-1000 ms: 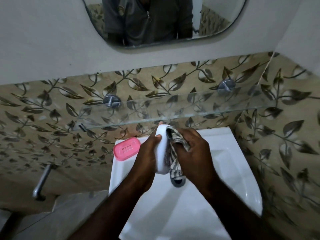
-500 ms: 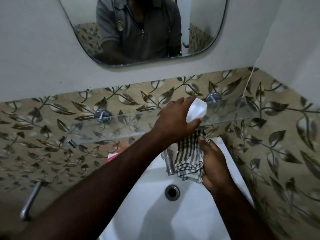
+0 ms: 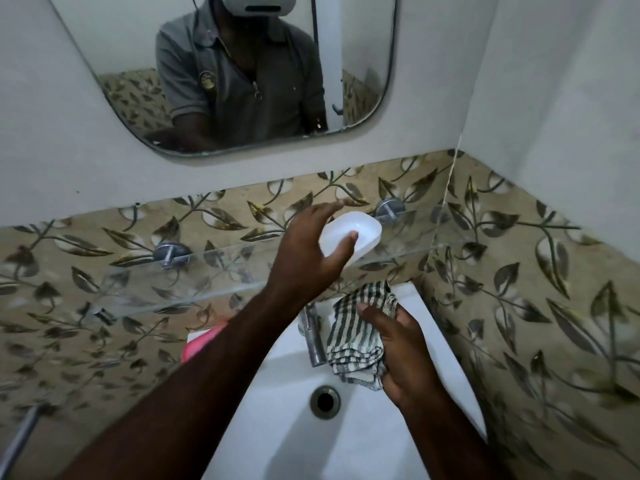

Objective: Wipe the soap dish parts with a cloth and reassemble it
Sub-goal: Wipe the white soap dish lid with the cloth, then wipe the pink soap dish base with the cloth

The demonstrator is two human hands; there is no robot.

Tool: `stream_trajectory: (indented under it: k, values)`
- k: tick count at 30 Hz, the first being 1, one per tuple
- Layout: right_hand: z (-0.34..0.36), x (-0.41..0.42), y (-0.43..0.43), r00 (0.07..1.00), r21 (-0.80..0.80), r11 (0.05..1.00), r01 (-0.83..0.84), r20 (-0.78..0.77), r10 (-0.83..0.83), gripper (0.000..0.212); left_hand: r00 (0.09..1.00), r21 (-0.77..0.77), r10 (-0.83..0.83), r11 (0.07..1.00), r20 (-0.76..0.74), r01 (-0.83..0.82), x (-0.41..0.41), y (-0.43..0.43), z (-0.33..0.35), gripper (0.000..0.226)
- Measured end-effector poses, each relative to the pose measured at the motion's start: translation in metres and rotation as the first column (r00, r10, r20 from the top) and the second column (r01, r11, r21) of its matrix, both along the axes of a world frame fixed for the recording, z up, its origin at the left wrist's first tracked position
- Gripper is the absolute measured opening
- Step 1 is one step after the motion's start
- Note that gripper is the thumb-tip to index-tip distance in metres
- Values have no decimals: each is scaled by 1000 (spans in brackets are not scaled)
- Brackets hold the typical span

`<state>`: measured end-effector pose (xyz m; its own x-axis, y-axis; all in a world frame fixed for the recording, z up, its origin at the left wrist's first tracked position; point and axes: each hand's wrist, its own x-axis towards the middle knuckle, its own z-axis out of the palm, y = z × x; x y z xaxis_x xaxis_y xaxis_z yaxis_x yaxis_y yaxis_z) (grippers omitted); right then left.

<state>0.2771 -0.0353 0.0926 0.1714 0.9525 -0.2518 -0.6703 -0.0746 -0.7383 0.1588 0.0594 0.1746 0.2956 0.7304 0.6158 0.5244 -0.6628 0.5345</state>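
Observation:
The white soap dish base (image 3: 360, 237) sits hollow side up on the glass shelf (image 3: 214, 275), near its right bracket. My left hand (image 3: 311, 251) reaches over the shelf and grips the dish's left end, thumb inside the rim. Below it, over the white sink (image 3: 346, 441), my right hand (image 3: 401, 348) holds a bunched black-and-white striped cloth (image 3: 353, 341). The pink soap dish insert (image 3: 199, 344) lies on the sink's back left corner, mostly hidden behind my left forearm.
A chrome tap (image 3: 313, 341) stands at the back of the sink, just left of the cloth. The drain (image 3: 325, 401) is in the basin's middle. A mirror (image 3: 242, 71) hangs above. A tiled wall closes the right side. A metal pipe (image 3: 20, 441) sticks out low left.
My left hand carried the white dish base up from the cloth and set it on the glass shelf. My right hand stayed over the sink with the cloth. The view tilted upward.

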Motion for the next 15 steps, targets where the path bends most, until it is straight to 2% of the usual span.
stream_trajectory:
  k: [2, 4, 6, 8, 9, 10, 11, 12, 13, 14, 15]
  values:
    - [-6, -8, -3, 1000, 20, 999, -27, 4, 27, 29, 990, 69, 5, 998, 143, -15, -24, -21, -16, 25]
    - [-14, -19, -5, 999, 0, 999, -45, -8, 45, 30, 979, 51, 26, 998, 201, -37, -45, -42, -41, 16]
    - [-22, -33, -6, 998, -42, 997, -62, -17, 62, 30, 965, -95, 112, 991, 236, -91, -62, -60, -64, 12]
    - [-27, -48, -6, 996, -68, 994, -84, -4, 84, 28, 933, -340, 258, 926, 252, -164, -74, -71, -84, 9]
    - [-28, -54, -5, 995, -69, 993, -99, 5, 100, 27, 907, -494, 338, 850, 251, -179, -78, -74, -91, 15]
    - [-28, -62, -5, 992, -67, 990, -125, 12, 126, 27, 881, -670, 399, 730, 254, -138, -85, -75, -97, 24]
    - [-28, -70, -5, 987, -64, 985, -160, 19, 161, 26, 866, -819, 422, 573, 270, -24, -92, -75, -102, 38]
    - [-27, -78, -4, 979, -63, 978, -199, 32, 201, 26, 859, -905, 407, 403, 310, 136, -100, -75, -107, 46]
    - [-27, -85, -3, 970, -70, 970, -233, 59, 238, 26, 849, -919, 377, 278, 371, 278, -108, -77, -111, 47]
    - [-28, -92, -1, 960, -84, 964, -253, 101, 261, 26, 828, -900, 357, 227, 433, 373, -114, -78, -114, 44]
    - [-29, -99, 1, 950, -109, 961, -256, 153, 270, 25, 801, -876, 358, 246, 480, 415, -120, -80, -118, 40]
